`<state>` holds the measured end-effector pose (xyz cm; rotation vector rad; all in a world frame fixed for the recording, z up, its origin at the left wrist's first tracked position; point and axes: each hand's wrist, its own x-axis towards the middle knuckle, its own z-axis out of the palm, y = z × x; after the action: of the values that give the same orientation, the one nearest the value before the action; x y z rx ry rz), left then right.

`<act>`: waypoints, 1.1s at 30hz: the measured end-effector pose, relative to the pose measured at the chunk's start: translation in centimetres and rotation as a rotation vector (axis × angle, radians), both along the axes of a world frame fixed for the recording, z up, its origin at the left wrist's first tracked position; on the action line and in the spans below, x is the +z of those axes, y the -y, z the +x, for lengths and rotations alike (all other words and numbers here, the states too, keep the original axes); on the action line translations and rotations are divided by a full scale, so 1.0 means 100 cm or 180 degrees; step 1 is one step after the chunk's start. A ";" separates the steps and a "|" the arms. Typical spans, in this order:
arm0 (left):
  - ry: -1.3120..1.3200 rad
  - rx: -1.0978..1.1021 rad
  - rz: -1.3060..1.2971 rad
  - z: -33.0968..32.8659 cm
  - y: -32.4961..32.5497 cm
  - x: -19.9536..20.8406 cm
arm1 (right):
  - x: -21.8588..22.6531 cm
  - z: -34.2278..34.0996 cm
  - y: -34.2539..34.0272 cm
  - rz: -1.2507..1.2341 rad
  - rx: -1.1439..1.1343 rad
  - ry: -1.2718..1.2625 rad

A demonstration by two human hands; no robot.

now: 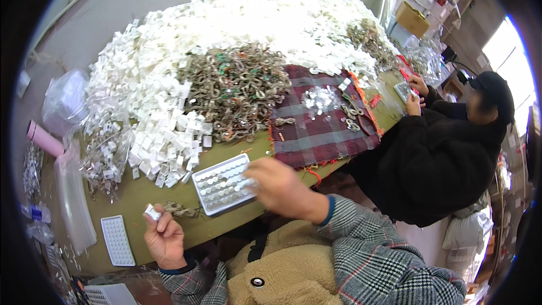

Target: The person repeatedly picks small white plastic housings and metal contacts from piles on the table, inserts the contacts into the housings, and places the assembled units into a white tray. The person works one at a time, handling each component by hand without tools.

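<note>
My left hand (164, 239) is closed round a small white box (152, 212), pinched between thumb and fingers above the table's near edge. A white tray (210, 211) with rows of round wells lies in front of me, many wells filled with small silvery-white round pieces (227, 188). Over the tray's right end is my right hand (284, 187), blurred, its fingers curled together. Something pale shows at its fingertips, too smeared to name. Close to my left hand lies a small bundle of greyish cord (179, 209).
A big heap of small white boxes (243, 20) covers the table's far side, with a pile of greyish-brown looped cords (231, 87) before it. A plaid cloth (316, 144) bears small clear pieces and scissors (351, 117). A second tray (118, 241) lies left; a co-worker (435, 147) sits right.
</note>
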<state>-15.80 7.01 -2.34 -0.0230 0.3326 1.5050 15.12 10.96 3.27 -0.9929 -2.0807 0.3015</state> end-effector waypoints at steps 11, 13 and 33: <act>0.0128 -0.0005 -0.0078 0.004 -0.013 0.007 | -0.037 0.126 -0.061 -0.0334 -0.1557 0.0274; 0.0108 -0.0011 -0.0127 0.005 -0.013 0.008 | -0.038 0.130 -0.062 -0.0378 -0.1568 0.0525; 0.0290 -0.0092 -0.0326 0.011 -0.014 0.005 | -0.041 0.145 -0.055 -0.0570 -0.1389 0.0851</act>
<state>-14.68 8.37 -1.83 -0.1670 0.3349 1.4523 29.60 16.43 -0.84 -1.6360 -2.0229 0.1352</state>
